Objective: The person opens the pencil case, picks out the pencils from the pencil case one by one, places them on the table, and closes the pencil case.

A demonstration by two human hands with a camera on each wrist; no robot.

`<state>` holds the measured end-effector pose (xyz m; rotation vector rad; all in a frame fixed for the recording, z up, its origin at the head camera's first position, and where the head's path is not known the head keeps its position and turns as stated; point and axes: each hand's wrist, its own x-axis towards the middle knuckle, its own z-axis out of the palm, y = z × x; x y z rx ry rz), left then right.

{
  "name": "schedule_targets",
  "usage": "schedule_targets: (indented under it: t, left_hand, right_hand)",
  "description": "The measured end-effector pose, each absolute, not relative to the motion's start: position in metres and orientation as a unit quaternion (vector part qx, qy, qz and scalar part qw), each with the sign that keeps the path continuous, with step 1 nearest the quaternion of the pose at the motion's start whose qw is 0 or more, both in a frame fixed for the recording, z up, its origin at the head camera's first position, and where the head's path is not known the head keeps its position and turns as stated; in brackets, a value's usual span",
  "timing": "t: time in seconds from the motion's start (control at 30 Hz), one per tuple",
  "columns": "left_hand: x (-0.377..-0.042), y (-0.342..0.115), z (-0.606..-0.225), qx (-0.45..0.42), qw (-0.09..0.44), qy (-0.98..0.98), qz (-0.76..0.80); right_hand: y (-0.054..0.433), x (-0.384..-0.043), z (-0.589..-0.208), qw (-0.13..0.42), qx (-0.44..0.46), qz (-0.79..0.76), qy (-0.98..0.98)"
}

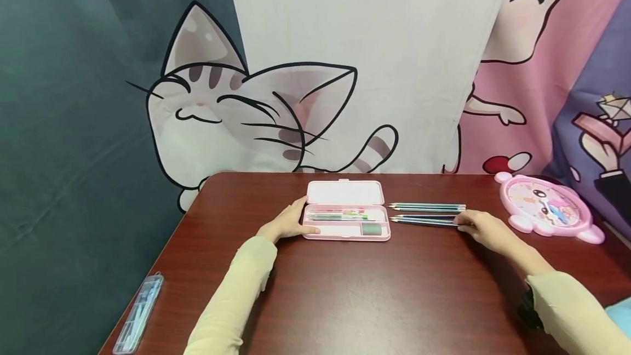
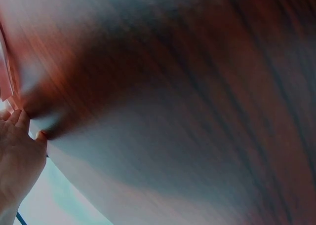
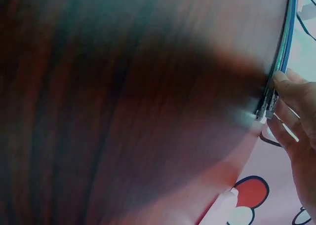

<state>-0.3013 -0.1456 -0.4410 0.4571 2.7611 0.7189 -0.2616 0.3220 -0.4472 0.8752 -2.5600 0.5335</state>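
A pink pencil case lies with its lid folded back toward the wall. Several slim pens or pencils lie in its rear compartment, and a grey-green block sits at the front right. My left hand holds the case's left end, thumb over the front part and fingers by the lid. To the right, my right hand pinches the blunt ends of dark pencils between thumb and fingers; their points face the case. Just behind them lie more pencils. In the right wrist view, the held pencils stretch away from the fingertips.
A pink cartoon-shaped clock lies at the right, beyond my right hand. Near the table's left edge is a clear, narrow plastic box. Behind the brown table hangs a printed curtain.
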Motion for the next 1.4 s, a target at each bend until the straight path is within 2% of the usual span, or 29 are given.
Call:
schedule_targets:
  t: [0.17,0.3,0.37,0.53,0.6,0.7,0.87,0.97,1.03,1.1,1.2,1.3,1.4]
  left_hand:
    - [-0.301,-0.144,-0.439,0.162,0.123,0.948,0.247]
    - [-0.301,-0.139,-0.439,0.169,0.121,0.947,0.245]
    - [-0.3,-0.136,-0.44,0.175,0.123,0.945,0.248]
    - [-0.298,-0.131,-0.442,0.181,0.129,0.942,0.253]
    - [-0.298,-0.131,-0.442,0.178,0.129,0.943,0.251]
    - [-0.298,-0.134,-0.442,0.171,0.124,0.946,0.248]
    - [-0.3,-0.142,-0.441,0.165,0.124,0.948,0.244]
    - [-0.301,-0.146,-0.438,0.163,0.121,0.949,0.242]
    - [-0.302,-0.147,-0.438,0.162,0.117,0.95,0.242]
    - [-0.302,-0.148,-0.439,0.16,0.118,0.95,0.239]
    - [-0.302,-0.149,-0.44,0.159,0.119,0.95,0.239]
    - [-0.302,-0.148,-0.44,0.157,0.121,0.95,0.241]
    - [-0.302,-0.145,-0.441,0.16,0.123,0.948,0.245]
  right_hand:
    - [0.304,-0.266,-0.441,0.207,0.289,0.171,-0.919]
    - [0.257,-0.277,-0.436,0.209,0.303,0.207,-0.906]
    - [0.23,-0.282,-0.435,0.174,0.325,0.224,-0.902]
    - [0.176,-0.287,-0.429,0.042,0.355,0.219,-0.908]
    - [0.165,-0.287,-0.426,0.017,0.361,0.207,-0.909]
    - [0.161,-0.288,-0.421,0.023,0.374,0.182,-0.909]
    - [0.185,-0.285,-0.413,0.111,0.379,0.174,-0.902]
    - [0.219,-0.283,-0.414,0.184,0.382,0.214,-0.88]
    - [0.247,-0.279,-0.416,0.215,0.378,0.244,-0.867]
    - [0.273,-0.272,-0.42,0.228,0.36,0.268,-0.864]
    - [0.304,-0.259,-0.426,0.213,0.305,0.284,-0.884]
    - [0.323,-0.25,-0.434,0.203,0.263,0.277,-0.901]
    - [0.332,-0.246,-0.44,0.209,0.263,0.257,-0.906]
